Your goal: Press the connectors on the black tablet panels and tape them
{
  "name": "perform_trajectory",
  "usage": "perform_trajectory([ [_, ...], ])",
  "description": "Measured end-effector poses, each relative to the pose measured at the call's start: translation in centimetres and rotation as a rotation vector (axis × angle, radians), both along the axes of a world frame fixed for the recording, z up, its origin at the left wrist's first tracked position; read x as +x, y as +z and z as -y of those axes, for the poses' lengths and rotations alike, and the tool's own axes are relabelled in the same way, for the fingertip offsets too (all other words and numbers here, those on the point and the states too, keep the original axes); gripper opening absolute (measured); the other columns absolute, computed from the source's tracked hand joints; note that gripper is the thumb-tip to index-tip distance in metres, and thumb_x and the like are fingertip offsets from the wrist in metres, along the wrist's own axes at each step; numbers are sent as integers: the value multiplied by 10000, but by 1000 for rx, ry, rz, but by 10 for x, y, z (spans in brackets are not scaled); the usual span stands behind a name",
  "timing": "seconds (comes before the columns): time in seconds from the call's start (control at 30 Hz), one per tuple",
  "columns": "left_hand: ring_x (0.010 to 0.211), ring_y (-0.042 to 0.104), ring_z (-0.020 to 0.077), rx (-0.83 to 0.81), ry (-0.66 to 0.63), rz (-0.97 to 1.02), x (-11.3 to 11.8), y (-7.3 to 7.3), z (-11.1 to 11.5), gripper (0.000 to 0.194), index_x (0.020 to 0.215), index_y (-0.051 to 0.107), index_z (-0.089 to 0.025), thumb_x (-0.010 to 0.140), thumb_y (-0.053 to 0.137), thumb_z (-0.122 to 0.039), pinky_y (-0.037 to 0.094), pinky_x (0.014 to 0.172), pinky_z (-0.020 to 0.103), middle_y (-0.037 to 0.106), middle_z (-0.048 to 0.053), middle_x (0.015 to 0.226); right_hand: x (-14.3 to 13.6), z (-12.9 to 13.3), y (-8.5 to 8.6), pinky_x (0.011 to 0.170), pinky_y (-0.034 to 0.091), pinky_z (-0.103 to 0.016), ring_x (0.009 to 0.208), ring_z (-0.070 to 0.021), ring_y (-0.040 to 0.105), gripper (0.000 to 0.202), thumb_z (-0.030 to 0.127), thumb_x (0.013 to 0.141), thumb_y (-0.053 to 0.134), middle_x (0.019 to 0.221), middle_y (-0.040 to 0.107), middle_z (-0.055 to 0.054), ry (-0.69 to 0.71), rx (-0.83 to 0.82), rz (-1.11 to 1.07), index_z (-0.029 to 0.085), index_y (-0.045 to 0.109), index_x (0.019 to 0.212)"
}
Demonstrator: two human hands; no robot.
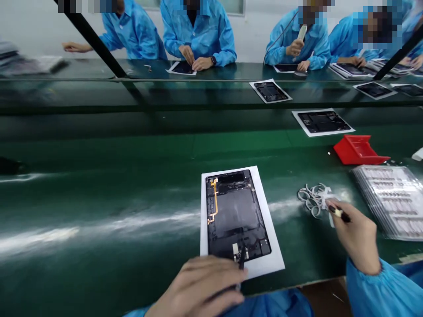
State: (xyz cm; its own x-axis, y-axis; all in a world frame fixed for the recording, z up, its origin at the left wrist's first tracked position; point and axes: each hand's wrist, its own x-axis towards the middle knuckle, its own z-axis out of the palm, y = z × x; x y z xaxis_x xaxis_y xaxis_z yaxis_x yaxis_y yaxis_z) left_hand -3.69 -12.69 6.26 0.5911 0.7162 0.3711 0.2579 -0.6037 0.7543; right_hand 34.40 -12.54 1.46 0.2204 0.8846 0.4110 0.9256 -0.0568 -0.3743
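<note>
An opened tablet (pixel 236 211) lies on a white sheet (pixel 276 259) in front of me, its dark inside facing up with an orange flex cable (pixel 216 198) along the left side. My left hand (pixel 201 286) is closed around slim black tweezers (pixel 243 255), whose tips reach over the tablet's near edge. Off to the right, my right hand (pixel 358 229) is closed on a short black-and-cream tool (pixel 339 213), its kind unclear. Its fingertips are at a pile of curled white strips (pixel 313 198); whether they pinch a strip, I cannot tell.
Right of the strips lies a stack of clear trays (pixel 393 200) with small parts. Behind it stands a red bin (pixel 358 150). More opened tablets (pixel 324 121) lie on sheets along the green bench (pixel 115 176). Several co-workers in blue smocks (pixel 200 31) sit opposite.
</note>
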Motion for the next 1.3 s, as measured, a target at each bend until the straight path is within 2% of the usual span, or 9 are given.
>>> perform_trajectory([
  [0.03, 768, 721, 167, 34, -25, 24, -2, 0, -15, 410, 1149, 654, -269, 776, 725, -114, 582, 728, 248, 764, 1, 877, 8, 3, 0, 655, 489, -321, 756, -246, 676, 306, 421, 893, 497, 872, 718, -81, -31, -18, 32, 192, 692, 951],
  [0.1, 730, 699, 142, 50, 47, 90, -2, -3, -42, 298, 1019, 704, -236, 785, 690, -52, 559, 676, 233, 751, 10, 836, 7, 5, 1, 601, 464, -312, 687, -231, 648, 336, 464, 891, 497, 794, 687, -77, -93, 14, 82, 181, 679, 886],
  [0.17, 707, 668, 134, 25, 153, 125, 2, -11, -68, 150, 875, 731, -218, 795, 697, -96, 533, 640, 230, 723, 18, 790, -18, 2, 2, 588, 462, -307, 670, -217, 629, 325, 462, 893, 511, 771, 659, -71, -98, 99, 98, 176, 662, 872],
  [0.23, 725, 644, 139, -32, 233, 107, 7, -21, -93, 49, 790, 737, -209, 790, 721, -162, 519, 664, 244, 692, 25, 778, -60, -5, 1, 636, 501, -298, 728, -205, 650, 232, 371, 916, 517, 833, 674, -73, 69, 91, 51, 177, 644, 925],
  [0.33, 824, 635, 165, -128, 242, 39, 15, -41, -125, 20, 761, 734, -204, 780, 735, -209, 504, 780, 295, 673, 36, 848, -126, -15, -9, 749, 553, -276, 915, -183, 678, 253, 200, 953, 409, 1112, 677, -80, 515, -115, -31, 191, 613, 1103],
  [0.43, 928, 621, 194, -172, 238, -28, 21, -60, -142, 30, 766, 720, -200, 781, 732, -224, 476, 861, 344, 664, 47, 955, -158, -23, -26, 730, 579, -309, 865, -185, 699, 314, 153, 951, 377, 1249, 636, -76, 653, -176, 49, 176, 598, 1173],
  [0.6, 1002, 584, 206, -127, 271, -157, 26, -76, -142, 25, 809, 677, -202, 822, 688, -220, 420, 918, 382, 653, 39, 1039, -155, -26, -39, 773, 580, -315, 912, -193, 700, 309, 141, 958, 382, 1232, 654, -69, 674, -147, 41, 157, 620, 1155],
  [0.83, 1025, 565, 206, -69, 284, -261, 27, -76, -139, 63, 831, 648, -199, 858, 654, -255, 394, 920, 381, 644, 26, 1093, -154, -26, -37, 760, 576, -313, 921, -189, 700, 306, 145, 956, 409, 1231, 656, -62, 677, -146, 19, 167, 615, 1182],
  [1.3, 1008, 559, 206, -58, 290, -273, 28, -76, -139, 63, 828, 653, -206, 854, 659, -264, 410, 898, 380, 649, 22, 1074, -155, -27, -33, 748, 580, -316, 914, -191, 701, 287, 138, 955, 419, 1217, 663, -75, 675, -137, 11, 143, 612, 1168],
])
